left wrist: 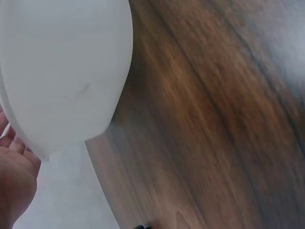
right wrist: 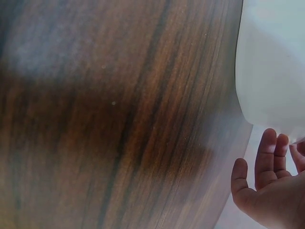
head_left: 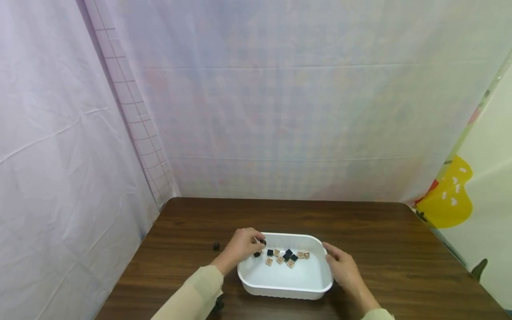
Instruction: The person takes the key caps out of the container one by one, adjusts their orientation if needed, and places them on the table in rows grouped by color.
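A white plastic tub [head_left: 286,284] stands on the dark wooden table [head_left: 380,249]. Inside it lie several small tan tiles [head_left: 290,263] and black cubes [head_left: 289,253]. My left hand [head_left: 259,242] reaches over the tub's left rim and pinches a small black cube [head_left: 262,242] at its fingertips. Another black cube [head_left: 257,254] lies just below it. My right hand [head_left: 329,251] rests with straight fingers against the tub's right rim. The left wrist view shows the tub's outer wall [left wrist: 66,71] and my palm [left wrist: 14,186]. The right wrist view shows the tub [right wrist: 271,62] above straight fingers [right wrist: 267,157].
One loose black cube [head_left: 216,246] lies on the table left of the tub. A dark object [head_left: 218,305] shows under my left sleeve at the front edge. Pale curtains close in the back and left sides. Bare wood stretches right of the tub.
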`<state>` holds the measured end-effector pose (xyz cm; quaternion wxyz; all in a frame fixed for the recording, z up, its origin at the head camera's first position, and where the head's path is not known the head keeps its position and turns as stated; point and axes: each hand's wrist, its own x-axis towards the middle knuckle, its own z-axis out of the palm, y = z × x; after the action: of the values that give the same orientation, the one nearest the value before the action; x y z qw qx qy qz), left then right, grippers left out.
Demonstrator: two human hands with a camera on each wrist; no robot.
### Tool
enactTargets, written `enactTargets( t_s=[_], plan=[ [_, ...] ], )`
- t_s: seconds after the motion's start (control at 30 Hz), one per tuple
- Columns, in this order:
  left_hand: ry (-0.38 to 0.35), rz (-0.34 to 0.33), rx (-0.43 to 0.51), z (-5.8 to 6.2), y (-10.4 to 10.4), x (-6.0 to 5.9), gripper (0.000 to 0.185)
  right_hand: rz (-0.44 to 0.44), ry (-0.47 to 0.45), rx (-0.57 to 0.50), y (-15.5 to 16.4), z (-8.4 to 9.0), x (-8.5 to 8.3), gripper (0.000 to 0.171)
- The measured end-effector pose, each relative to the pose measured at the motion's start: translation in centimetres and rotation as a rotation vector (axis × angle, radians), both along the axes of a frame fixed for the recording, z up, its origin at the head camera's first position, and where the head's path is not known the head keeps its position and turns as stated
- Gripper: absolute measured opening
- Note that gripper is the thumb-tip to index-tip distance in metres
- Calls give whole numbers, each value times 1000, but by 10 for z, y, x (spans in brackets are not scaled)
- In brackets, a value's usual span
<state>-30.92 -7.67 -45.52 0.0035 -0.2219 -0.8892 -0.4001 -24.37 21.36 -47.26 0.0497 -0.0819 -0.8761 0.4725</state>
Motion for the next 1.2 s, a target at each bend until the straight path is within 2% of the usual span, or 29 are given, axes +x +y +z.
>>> enactTargets(
  t_s=[0.2,0.47,0.7,0.83,1.0,1.2],
  plan=[
    [44,36,65,1,-13,-4,16,3,2,-4,0,-1,0,42],
    [108,85,138,-2,-39,-14,23,-4,21,-16,0,-1,0,42],
    [70,162,191,-3,-71,-18,21,-6,9,-16,0,-1,0,42],
    [43,217,191,-8,-92,-21,19,-13,-8,-16,0,0,0,42],
    [-10,274,159,-15,-117,-22,18,-9,-12,-25,-1,0,0,42],
    [-50,304,64,-24,-138,-22,17,-7,6,-32,0,1,0,42]
  ],
)
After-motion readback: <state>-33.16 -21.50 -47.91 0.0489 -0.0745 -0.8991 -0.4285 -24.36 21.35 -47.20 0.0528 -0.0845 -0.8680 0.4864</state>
